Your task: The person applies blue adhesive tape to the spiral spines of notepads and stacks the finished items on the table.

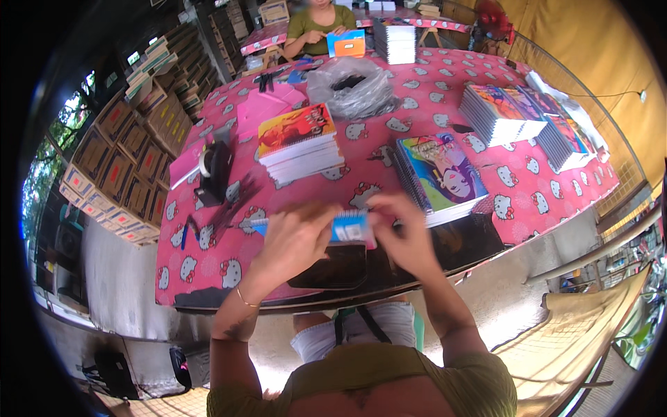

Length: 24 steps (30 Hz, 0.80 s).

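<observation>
A blue spiral notebook (349,229) with a white label lies between my hands near the table's front edge. My left hand (297,238) rests over its left part with the fingers bent round it. At the right end of its bound edge, my right hand (405,235) has its fingers curled in against it, blurred by motion. Right of my right hand lies a stack of spiral notebooks (445,175) with a colourful cover. Beyond my left hand is a stack with an orange-red cover (299,139). A dark flat object (335,271) sits below the blue notebook.
A black tape dispenser (215,172) stands at left, with a blue pen (184,236) nearer. A clear plastic bag (354,94) sits farther back; more notebook stacks (504,115) stand at right. Across the table, a person (318,29) holds a notebook (347,46). Cartons (128,156) are piled left.
</observation>
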Each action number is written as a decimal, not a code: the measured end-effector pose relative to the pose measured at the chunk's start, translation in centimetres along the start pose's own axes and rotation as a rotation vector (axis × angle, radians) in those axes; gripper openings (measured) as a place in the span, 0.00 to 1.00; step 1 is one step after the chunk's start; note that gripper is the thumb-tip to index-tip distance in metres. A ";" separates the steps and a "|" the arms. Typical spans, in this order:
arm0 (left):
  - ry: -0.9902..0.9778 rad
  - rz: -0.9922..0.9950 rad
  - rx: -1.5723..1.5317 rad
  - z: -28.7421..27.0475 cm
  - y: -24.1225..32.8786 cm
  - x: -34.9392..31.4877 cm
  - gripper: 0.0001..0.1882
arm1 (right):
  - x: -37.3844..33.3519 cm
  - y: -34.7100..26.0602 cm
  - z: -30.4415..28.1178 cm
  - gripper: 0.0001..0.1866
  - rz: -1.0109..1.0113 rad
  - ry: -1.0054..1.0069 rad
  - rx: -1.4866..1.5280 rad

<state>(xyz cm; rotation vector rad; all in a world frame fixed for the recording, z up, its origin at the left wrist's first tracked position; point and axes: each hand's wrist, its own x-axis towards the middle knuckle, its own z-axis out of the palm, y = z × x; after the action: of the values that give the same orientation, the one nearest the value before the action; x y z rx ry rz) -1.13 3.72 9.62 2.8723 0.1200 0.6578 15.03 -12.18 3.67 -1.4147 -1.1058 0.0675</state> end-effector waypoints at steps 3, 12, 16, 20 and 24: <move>0.612 0.227 -0.011 -1.3 2.3 5.2 0.16 | -0.9 1.0 -9.3 0.28 0.050 0.470 -0.374; -0.002 0.512 -0.461 17.3 -1.8 15.1 0.20 | -3.6 12.4 -18.4 0.35 0.260 0.297 -0.306; -0.124 0.526 -0.532 18.3 -1.7 14.8 0.21 | -3.6 11.4 -17.7 0.35 0.252 0.334 -0.368; -0.186 0.516 -0.488 17.3 -1.5 16.0 0.21 | -3.9 10.5 -17.7 0.37 0.128 0.419 -0.575; 0.131 0.306 -0.588 16.5 0.2 21.3 0.18 | -3.9 9.7 -13.4 0.20 -0.307 0.655 -0.678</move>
<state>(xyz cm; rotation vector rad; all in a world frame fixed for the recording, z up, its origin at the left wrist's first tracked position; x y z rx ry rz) 25.21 3.34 4.07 2.2934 -0.4313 0.7777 26.87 -22.18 -3.25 -1.6485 -0.7928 -1.0047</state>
